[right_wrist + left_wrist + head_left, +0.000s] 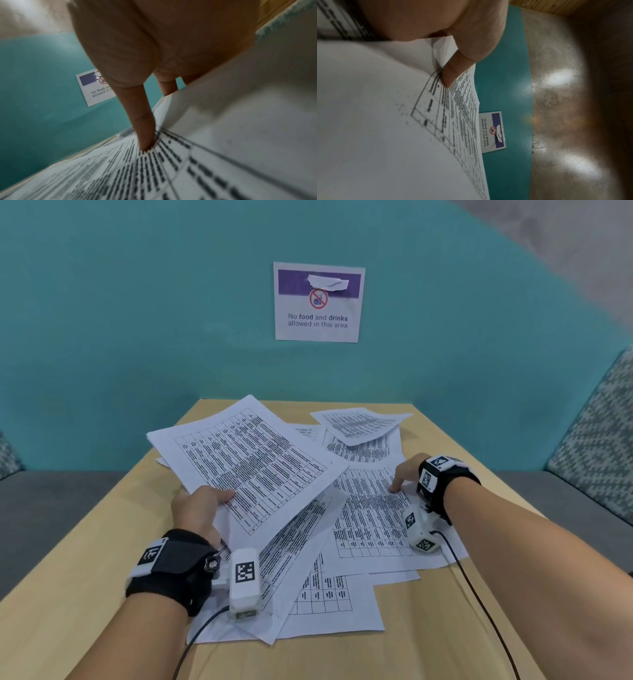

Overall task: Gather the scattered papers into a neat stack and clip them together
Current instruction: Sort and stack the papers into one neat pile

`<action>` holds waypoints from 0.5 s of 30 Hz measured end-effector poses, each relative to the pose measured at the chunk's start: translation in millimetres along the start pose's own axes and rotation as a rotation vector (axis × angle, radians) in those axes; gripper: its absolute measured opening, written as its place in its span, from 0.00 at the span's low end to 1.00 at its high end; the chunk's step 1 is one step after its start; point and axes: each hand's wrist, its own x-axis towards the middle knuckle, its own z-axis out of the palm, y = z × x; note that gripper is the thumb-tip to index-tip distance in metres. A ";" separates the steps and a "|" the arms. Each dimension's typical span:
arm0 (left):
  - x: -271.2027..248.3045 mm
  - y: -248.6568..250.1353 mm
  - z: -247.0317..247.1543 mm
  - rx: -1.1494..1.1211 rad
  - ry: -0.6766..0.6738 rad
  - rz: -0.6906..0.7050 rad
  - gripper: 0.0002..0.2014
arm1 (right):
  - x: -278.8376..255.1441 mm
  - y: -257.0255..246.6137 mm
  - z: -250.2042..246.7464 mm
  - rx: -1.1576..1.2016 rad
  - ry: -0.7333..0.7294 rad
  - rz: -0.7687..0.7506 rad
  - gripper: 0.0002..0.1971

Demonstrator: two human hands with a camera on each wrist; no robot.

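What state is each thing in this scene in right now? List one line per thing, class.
left hand: pinches the lifted sheets, thumb on top.
lifted sheets: raised off the table, tilted.
right hand: fingertip presses a flat sheet.
flat sheet: lying on the table, overlapping others.
far sheets: scattered, not stacked.
table: partly covered by papers.
wall sign: fixed to wall, torn patch on top.

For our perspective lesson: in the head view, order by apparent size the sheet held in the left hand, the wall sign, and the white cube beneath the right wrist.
1. Held sheet, though nearness inflates it.
2. Wall sign.
3. White cube.
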 end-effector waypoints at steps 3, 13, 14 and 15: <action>3.5 -1.8 -1.4 -0.017 0.014 0.016 0.28 | -6.4 -14.0 0.5 -0.083 -0.055 -0.046 0.34; 14.9 -7.7 -5.1 -0.028 0.027 0.017 0.30 | 0.5 -22.6 8.8 -0.180 -0.025 -0.051 0.27; 14.6 -7.9 -4.5 -0.031 0.024 0.018 0.29 | -1.4 -22.7 10.4 -0.172 -0.032 -0.046 0.25; 15.4 -8.3 -4.3 -0.034 0.024 0.019 0.28 | -1.2 -23.0 11.2 -0.156 -0.033 -0.036 0.23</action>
